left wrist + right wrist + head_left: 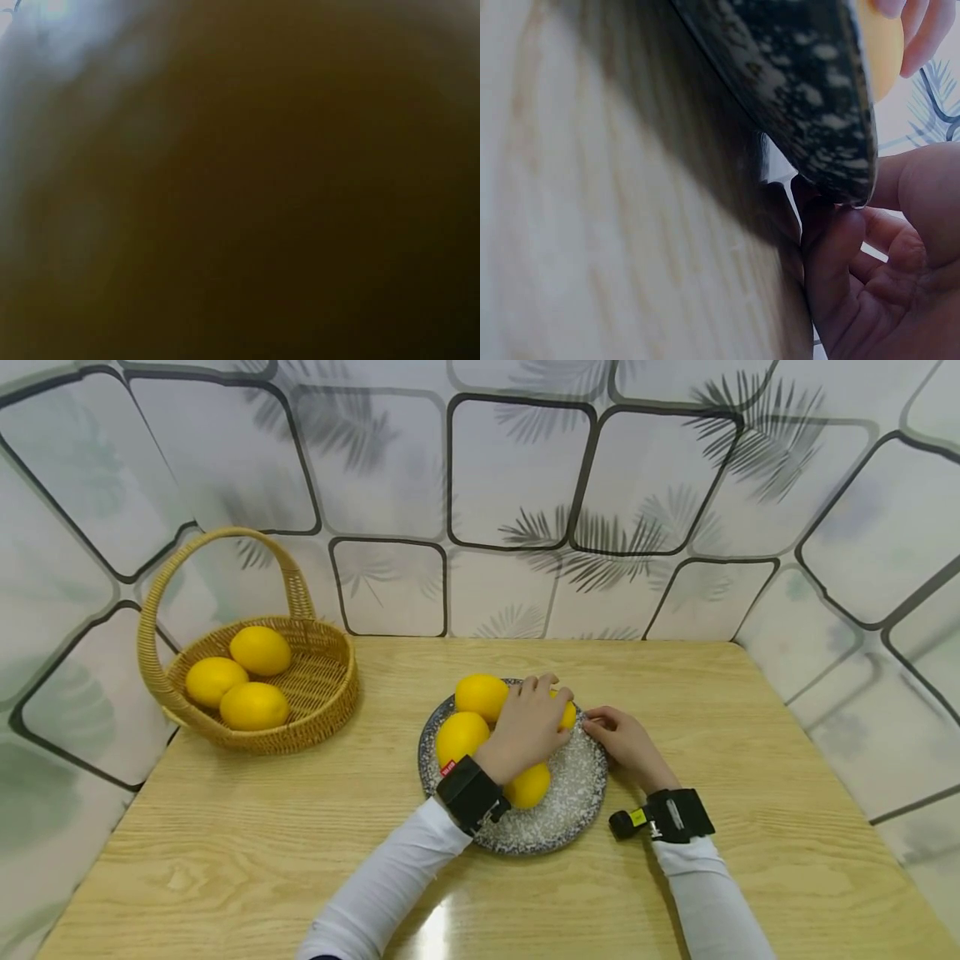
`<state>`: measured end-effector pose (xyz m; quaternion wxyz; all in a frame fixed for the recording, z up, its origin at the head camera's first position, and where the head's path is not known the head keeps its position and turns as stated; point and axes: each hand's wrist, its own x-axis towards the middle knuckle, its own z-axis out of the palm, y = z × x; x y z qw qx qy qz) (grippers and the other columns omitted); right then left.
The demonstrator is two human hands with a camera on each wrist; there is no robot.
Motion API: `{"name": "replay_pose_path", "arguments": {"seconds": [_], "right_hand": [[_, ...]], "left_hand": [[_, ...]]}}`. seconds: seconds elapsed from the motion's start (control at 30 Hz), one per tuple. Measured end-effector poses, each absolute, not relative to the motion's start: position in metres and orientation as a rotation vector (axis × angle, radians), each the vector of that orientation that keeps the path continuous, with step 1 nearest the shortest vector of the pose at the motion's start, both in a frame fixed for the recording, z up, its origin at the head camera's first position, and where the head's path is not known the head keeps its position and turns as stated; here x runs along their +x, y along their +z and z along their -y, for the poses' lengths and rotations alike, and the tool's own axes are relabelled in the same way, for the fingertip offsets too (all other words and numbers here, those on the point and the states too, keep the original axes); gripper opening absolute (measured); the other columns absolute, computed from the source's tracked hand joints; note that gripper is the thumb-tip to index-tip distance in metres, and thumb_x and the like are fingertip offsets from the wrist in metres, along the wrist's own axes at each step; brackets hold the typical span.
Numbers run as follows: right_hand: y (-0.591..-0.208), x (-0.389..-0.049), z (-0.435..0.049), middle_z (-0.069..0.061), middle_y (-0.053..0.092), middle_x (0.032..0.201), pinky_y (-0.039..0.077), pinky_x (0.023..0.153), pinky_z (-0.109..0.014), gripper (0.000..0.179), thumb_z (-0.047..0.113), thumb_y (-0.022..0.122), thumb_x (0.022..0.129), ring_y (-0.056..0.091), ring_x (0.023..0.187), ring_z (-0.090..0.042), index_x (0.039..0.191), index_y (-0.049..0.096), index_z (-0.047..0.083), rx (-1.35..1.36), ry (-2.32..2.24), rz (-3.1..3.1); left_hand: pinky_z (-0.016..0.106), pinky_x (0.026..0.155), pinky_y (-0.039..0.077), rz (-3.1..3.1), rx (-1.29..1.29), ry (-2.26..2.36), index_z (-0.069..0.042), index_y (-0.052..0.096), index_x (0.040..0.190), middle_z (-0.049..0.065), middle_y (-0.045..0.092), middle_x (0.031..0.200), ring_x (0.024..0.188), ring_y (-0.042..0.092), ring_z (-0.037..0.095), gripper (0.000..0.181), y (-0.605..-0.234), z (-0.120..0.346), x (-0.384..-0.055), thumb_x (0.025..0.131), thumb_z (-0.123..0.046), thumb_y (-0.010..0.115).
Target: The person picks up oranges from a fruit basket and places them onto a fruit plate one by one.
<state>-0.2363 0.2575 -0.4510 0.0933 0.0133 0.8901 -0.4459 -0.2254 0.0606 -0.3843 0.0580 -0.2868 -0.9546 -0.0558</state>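
A speckled grey plate (577,793) with a dark rim lies on the table, bearing several yellow lemons (482,697). My left hand (527,727) reaches across it from the left, its fingers curled over the lemon (568,717) at the plate's far right, which they mostly cover. At the plate's right edge, my right hand (628,745) pinches the rim. In the right wrist view the thumb and fingers (836,251) meet at the rim of the plate (810,97). The left wrist view is dark and blurred.
A wicker basket (318,722) with a tall arched handle stands at the back left, holding three lemons (255,706). The wooden table (300,827) meets a patterned wall (390,585) at the back and right.
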Motion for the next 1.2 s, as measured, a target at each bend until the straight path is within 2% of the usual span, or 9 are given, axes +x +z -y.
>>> {"name": "replay_pose_path", "arguments": {"seconds": [0.27, 0.5, 0.63, 0.9, 1.2], "right_hand": [[-0.451, -0.237, -0.256, -0.028, 0.062, 0.121, 0.048, 0.059, -0.024, 0.047, 0.03, 0.052, 0.099, 0.057, 0.08, -0.017, 0.135, 0.052, 0.0, 0.023, -1.329, -2.658], [-0.453, -0.237, -0.257, -0.028, 0.062, 0.122, 0.048, 0.069, -0.025, 0.048, 0.032, 0.052, 0.099, 0.06, 0.096, -0.029, 0.135, 0.053, 0.0, 0.009, -1.296, -2.683], [-0.454, -0.237, -0.258, -0.027, 0.062, 0.123, 0.047, 0.074, -0.025, 0.048, 0.032, 0.051, 0.099, 0.059, 0.102, -0.031, 0.135, 0.052, 0.001, 0.011, -1.276, -2.694], [-0.452, -0.236, -0.258, -0.028, 0.061, 0.123, 0.049, 0.066, -0.024, 0.049, 0.033, 0.051, 0.099, 0.059, 0.092, -0.027, 0.136, 0.051, 0.0, 0.03, -1.29, -2.665], [-0.453, -0.236, -0.257, -0.026, 0.06, 0.125, 0.048, 0.069, -0.023, 0.052, 0.037, 0.051, 0.098, 0.058, 0.097, -0.027, 0.136, 0.051, 0.002, 0.056, -1.28, -2.647]], "left_hand": [[0.047, 0.109, 0.043, 2.891, -0.854, -0.186, -0.019, 0.052, 0.136, 0.011, 0.048, 0.145, 0.127, 0.047, 0.03, 0.048, -0.384, -0.058, -0.225, 0.094, -0.041, 0.056], [0.043, 0.109, 0.044, 2.893, -0.831, -0.243, -0.013, 0.048, 0.14, 0.012, 0.05, 0.143, 0.125, 0.049, 0.028, 0.05, -0.381, -0.055, -0.223, 0.096, -0.038, 0.052], [0.041, 0.111, 0.043, 2.92, -0.822, -0.301, -0.012, 0.048, 0.14, 0.012, 0.05, 0.144, 0.126, 0.048, 0.028, 0.049, -0.376, -0.052, -0.222, 0.097, -0.036, 0.052], [0.041, 0.11, 0.045, 2.912, -0.801, -0.28, -0.012, 0.048, 0.14, 0.012, 0.051, 0.143, 0.127, 0.049, 0.028, 0.049, -0.372, -0.046, -0.223, 0.097, -0.037, 0.052], [0.043, 0.109, 0.046, 2.896, -0.725, -0.232, -0.012, 0.05, 0.139, 0.011, 0.053, 0.143, 0.127, 0.05, 0.029, 0.05, -0.364, -0.029, -0.223, 0.096, -0.037, 0.053]]}}
